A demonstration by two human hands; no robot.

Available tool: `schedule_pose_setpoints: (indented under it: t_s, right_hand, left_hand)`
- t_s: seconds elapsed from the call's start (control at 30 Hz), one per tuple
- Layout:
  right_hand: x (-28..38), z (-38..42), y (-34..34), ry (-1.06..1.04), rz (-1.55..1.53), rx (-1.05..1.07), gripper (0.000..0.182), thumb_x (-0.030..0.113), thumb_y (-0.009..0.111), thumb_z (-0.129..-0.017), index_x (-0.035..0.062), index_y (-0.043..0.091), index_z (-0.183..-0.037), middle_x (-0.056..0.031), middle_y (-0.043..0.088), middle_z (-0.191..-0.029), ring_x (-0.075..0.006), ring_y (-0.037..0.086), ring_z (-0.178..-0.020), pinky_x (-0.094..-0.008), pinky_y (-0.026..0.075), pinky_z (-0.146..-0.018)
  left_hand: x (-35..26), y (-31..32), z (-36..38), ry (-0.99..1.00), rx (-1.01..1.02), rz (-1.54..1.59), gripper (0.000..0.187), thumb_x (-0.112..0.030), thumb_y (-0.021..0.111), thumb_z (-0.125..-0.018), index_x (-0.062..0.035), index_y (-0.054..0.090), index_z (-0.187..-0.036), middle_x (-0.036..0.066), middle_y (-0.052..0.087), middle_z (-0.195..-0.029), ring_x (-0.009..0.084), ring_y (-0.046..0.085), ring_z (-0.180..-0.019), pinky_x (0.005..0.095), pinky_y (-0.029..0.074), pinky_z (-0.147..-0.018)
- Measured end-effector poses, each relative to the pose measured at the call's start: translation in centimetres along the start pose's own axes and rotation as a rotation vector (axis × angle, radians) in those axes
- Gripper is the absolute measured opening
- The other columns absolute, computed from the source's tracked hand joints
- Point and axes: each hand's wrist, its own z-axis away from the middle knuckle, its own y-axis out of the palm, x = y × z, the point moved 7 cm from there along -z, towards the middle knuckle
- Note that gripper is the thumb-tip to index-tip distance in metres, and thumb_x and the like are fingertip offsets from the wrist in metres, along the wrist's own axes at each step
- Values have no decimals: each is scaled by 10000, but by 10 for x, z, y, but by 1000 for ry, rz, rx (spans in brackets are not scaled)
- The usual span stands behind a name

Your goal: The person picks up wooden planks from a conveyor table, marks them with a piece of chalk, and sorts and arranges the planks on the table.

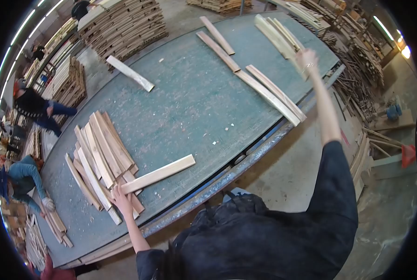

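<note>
My left hand (pixel 121 199) is closed around the near end of a pale wooden board (pixel 164 173), which slants up to the right across the green table. Beneath and beside that hand lies a loose pile of wooden boards (pixel 100 151), most of them side by side. My right arm reaches far out to the table's right end. There my right hand (pixel 306 59), somewhat blurred, grips the end of a wooden board (pixel 274 38). Other narrow boards lie right against it, and its fingertips are partly hidden.
Several boards (pixel 267 95) lie end to end across the table (pixel 185 107), and a single board (pixel 130 73) rests near its far edge. Wood chips dot the surface. A co-worker (pixel 24 179) handles boards at the left end. Stacked lumber (pixel 124 28) stands behind; another person (pixel 38 107) is nearby.
</note>
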Motion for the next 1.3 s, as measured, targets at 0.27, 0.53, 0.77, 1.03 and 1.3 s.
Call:
schedule_pose_setpoints:
  t_s: [0.27,0.53,0.77,1.03,1.3]
  right_hand:
    - [81,12,54,-122,-1265,484,303,312,471,-831,27,555,-770,-9,542,-669,-87,514,-610,-227,400,-568]
    - [245,227,-5,-278,-1599,1211,188,180,471,-845,15,500,-759,-44,544,-625,-100,537,-556,-223,449,-516]
    - [278,296,-23,-22,-1851,1428,165,189,490,-837,24,496,-833,-75,578,-746,-135,567,-667,-246,474,-612]
    - [313,321,-76,508,-2192,1825,251,272,496,-830,60,493,-965,-89,571,-927,-196,545,-855,-310,455,-733]
    - [283,338,39,373,-1639,1091,255,169,435,-847,-8,536,-1001,-52,584,-866,-115,534,-805,-244,411,-723]
  left_hand:
    - [-89,13,37,-178,555,674,393,-378,446,-830,-4,551,-889,141,570,-616,229,577,-628,370,438,-546]
    - [-298,-17,80,-571,1043,1992,628,-531,213,-836,4,346,-1137,130,543,-776,233,594,-658,370,517,-650]
    - [-341,-5,97,-814,1116,2558,577,-499,210,-857,4,402,-1065,2,428,-546,117,465,-464,357,487,-703]
    - [-343,1,105,-841,717,2194,504,-429,239,-880,23,449,-960,40,437,-485,137,412,-354,323,483,-665]
    - [-273,-26,50,85,396,729,419,-439,464,-779,-57,580,-905,194,578,-847,304,558,-818,378,442,-713]
